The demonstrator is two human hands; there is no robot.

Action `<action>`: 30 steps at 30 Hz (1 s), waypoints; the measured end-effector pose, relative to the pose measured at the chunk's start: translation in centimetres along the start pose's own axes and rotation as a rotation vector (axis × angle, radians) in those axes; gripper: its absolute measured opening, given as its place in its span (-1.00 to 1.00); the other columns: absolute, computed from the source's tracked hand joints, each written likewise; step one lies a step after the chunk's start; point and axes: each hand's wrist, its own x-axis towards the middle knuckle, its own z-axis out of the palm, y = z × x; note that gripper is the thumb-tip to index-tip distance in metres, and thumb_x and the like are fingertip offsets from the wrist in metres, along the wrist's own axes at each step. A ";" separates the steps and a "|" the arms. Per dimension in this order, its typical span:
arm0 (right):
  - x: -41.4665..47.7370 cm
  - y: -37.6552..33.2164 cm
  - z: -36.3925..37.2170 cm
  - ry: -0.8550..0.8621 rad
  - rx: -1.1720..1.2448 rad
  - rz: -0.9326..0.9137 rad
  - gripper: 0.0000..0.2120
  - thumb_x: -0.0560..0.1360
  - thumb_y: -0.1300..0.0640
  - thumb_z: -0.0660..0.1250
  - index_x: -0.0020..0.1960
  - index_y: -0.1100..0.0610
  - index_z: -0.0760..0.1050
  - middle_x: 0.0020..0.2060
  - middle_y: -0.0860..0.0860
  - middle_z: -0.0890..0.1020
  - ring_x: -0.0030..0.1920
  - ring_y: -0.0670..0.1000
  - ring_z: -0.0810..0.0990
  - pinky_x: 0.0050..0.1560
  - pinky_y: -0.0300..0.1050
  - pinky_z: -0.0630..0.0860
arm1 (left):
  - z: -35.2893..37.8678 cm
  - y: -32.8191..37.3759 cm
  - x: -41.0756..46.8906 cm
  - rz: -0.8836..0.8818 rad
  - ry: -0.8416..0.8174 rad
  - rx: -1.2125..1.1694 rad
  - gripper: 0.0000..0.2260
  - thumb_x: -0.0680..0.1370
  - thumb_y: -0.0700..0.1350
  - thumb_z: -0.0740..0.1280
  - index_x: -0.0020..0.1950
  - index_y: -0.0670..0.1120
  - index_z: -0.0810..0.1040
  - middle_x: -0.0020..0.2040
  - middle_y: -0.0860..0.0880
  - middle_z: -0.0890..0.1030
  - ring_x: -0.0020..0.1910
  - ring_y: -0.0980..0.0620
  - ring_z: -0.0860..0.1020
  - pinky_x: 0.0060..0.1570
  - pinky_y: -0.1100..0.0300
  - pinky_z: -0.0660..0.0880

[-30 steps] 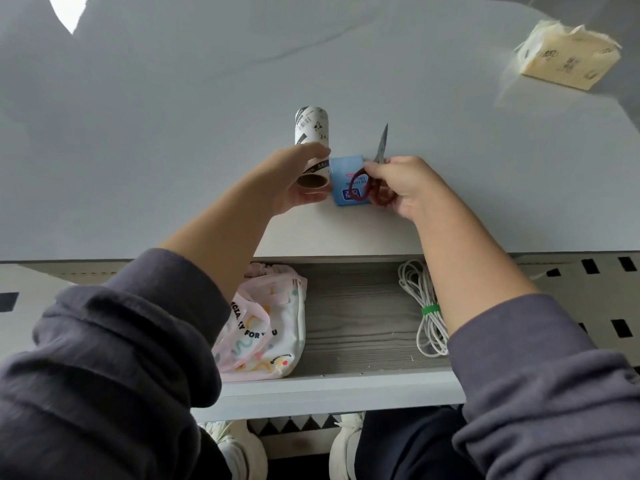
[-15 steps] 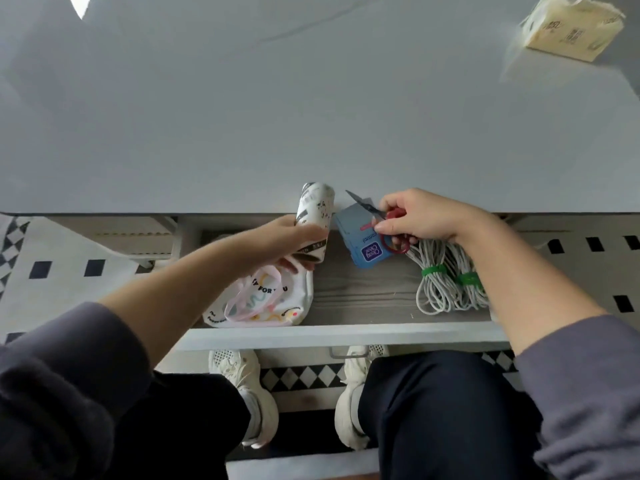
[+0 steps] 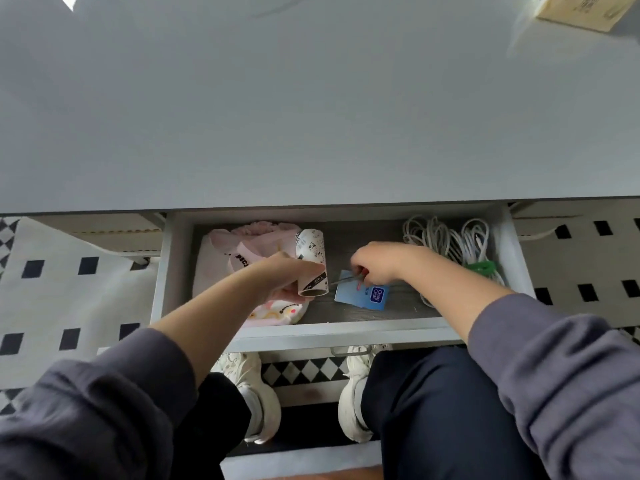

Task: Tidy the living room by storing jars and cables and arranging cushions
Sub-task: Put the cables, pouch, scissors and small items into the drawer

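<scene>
- The drawer [image 3: 346, 336] stands pulled out from under the table top [image 3: 311, 116]; its front wall is nearest the person's knees; its back runs beneath the table's edge.
- The left hand [image 3: 289, 280] is over the drawer's left-middle, fingers curled round a printed roll [image 3: 311, 254]; the roll is tilted, its open end toward the front wall; it sits over the right edge of a pink bag [image 3: 221, 261], and I cannot tell whether they touch.
- The pink bag fills the drawer's left side, up against the left wall.
- The right hand [image 3: 377, 263] is at the drawer's middle, fingers clenched on red-handled scissors [image 3: 346, 279]; the blade points left toward the roll and crosses the top-left corner of a blue packet [image 3: 363, 296] lying flat on the drawer floor.
- The cables [image 3: 446, 240], white and coiled, lie in the drawer's right end, close to the right wall, bound by a green tie [image 3: 479, 266]; the right forearm passes over their front part.
- Bare drawer floor shows between roll and cables behind the right hand; a narrow strip runs between the packet and the front wall.
- A tissue pack [image 3: 581, 12] sits on the table, well apart from the drawer.
</scene>
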 end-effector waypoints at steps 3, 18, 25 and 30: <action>1.2 -0.1 0.6 -0.057 -0.036 -0.020 -0.73 0.54 0.18 0.32 0.23 0.08 0.50 0.11 0.05 0.58 0.03 0.05 0.57 -0.16 -0.12 0.49 | -0.1 -0.2 1.4 -0.001 0.058 0.036 -0.70 0.53 -0.06 0.41 0.15 -0.20 0.50 -0.07 -0.17 0.70 -0.09 -0.06 0.70 0.03 0.01 0.62; 1.7 -0.1 2.5 -0.070 -0.018 -0.136 -0.80 0.53 0.13 0.35 0.14 0.10 0.55 0.05 0.04 0.58 0.03 0.06 0.54 -0.04 -0.08 0.47 | 0.8 0.1 1.5 0.001 0.128 0.065 -0.67 0.51 -0.04 0.43 0.10 -0.11 0.34 -0.07 -0.14 0.65 -0.09 -0.07 0.68 0.05 0.03 0.61; 0.0 4.3 2.6 0.062 0.371 0.130 -0.90 0.52 0.07 0.38 -0.03 0.07 0.62 -0.24 -0.05 0.55 -0.20 -0.01 0.49 -0.30 -0.18 0.36 | 1.8 0.9 2.8 0.025 0.177 0.226 -0.48 0.48 0.05 0.44 0.33 -0.16 0.41 0.07 -0.10 0.55 -0.16 -0.01 0.63 -0.20 0.19 0.62; 2.0 5.4 4.5 0.249 0.837 0.353 -0.87 0.48 0.15 0.42 0.02 0.11 0.64 -0.20 0.03 0.62 -0.22 0.01 0.54 -0.24 -0.22 0.40 | 3.4 2.4 4.2 -0.036 0.171 0.295 -0.64 0.50 0.03 0.41 0.10 -0.20 0.46 -0.12 -0.17 0.66 -0.19 -0.04 0.67 -0.29 0.19 0.63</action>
